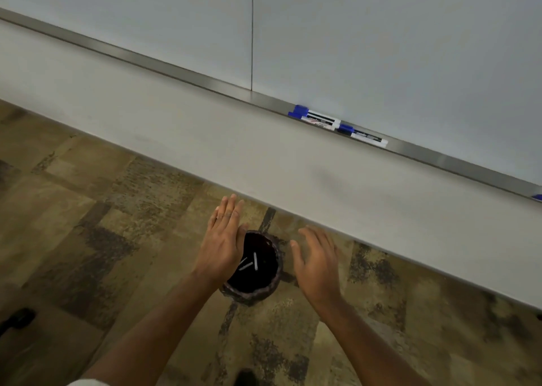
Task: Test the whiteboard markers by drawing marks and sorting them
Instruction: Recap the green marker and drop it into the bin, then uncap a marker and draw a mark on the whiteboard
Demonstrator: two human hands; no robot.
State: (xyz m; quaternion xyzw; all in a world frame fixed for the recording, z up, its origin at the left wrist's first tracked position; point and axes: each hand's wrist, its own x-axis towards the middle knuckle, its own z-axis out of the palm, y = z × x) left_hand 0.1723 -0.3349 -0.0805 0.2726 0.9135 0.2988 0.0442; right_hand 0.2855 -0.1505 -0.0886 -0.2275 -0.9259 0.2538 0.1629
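A dark round bin [265, 293] stands on the floor below me, with two white markers [251, 262] lying inside it. My left hand [223, 240] hovers flat over the bin's left rim, fingers straight, holding nothing. My right hand [317, 258] is to the right of the bin, fingers relaxed and empty. On the whiteboard's metal tray [440, 158] lie three blue-capped markers: two side by side [315, 119] and one further right [363, 136]. The whiteboard [381, 48] above shows no marks.
A pale wall strip [205, 139] runs between the tray and the patterned brown floor [88, 239]. A black object [17, 319] lies at the far left on the floor. Something blue [537, 197] peeks in at the tray's right end.
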